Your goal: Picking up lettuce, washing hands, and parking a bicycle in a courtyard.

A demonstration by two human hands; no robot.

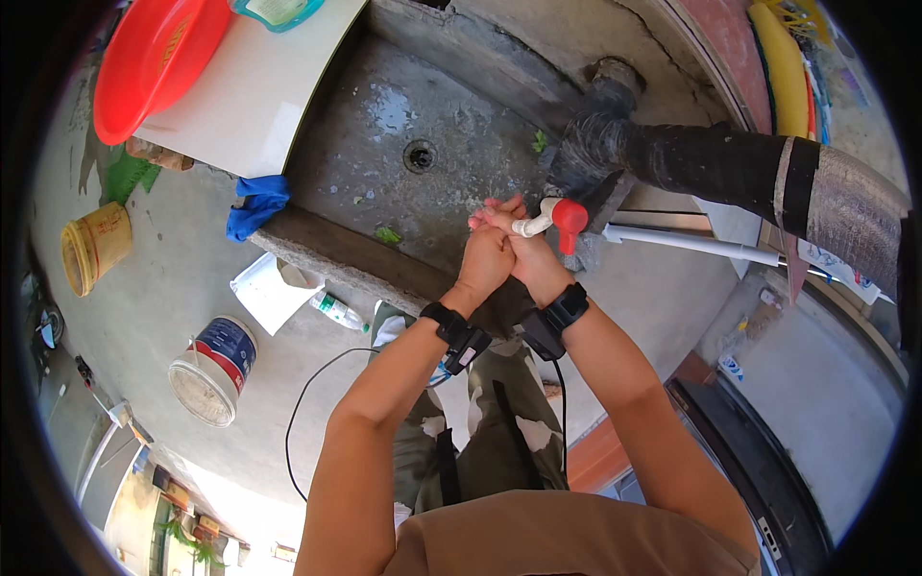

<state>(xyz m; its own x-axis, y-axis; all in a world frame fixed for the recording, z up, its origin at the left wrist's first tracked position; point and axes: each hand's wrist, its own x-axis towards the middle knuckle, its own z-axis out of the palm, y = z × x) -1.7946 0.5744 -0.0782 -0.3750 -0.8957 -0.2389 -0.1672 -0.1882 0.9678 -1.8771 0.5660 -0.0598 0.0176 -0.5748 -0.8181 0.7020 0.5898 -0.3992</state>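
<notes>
Over the concrete sink (346,245), my two hands meet under a white tap with a red handle (569,216). My left hand (486,259) is bent against the palm side of my right hand (529,248), whose fingers reach forward past it. The tap's spout covers part of my right hand. I cannot make out any object in either hand, and the place where they touch is partly hidden. Each wrist wears a black strap with a small device. A round drain (420,156) lies in the sink floor, with bits of green leaf (387,235) nearby.
A white board (238,108) bears a red plastic basin (158,65). A blue cloth (258,205) hangs at the sink's corner. Buckets (214,371) and a plastic bottle (338,312) are on the ground at left. A thick black-wrapped pipe (699,162) runs off right; a black cable hangs near my legs.
</notes>
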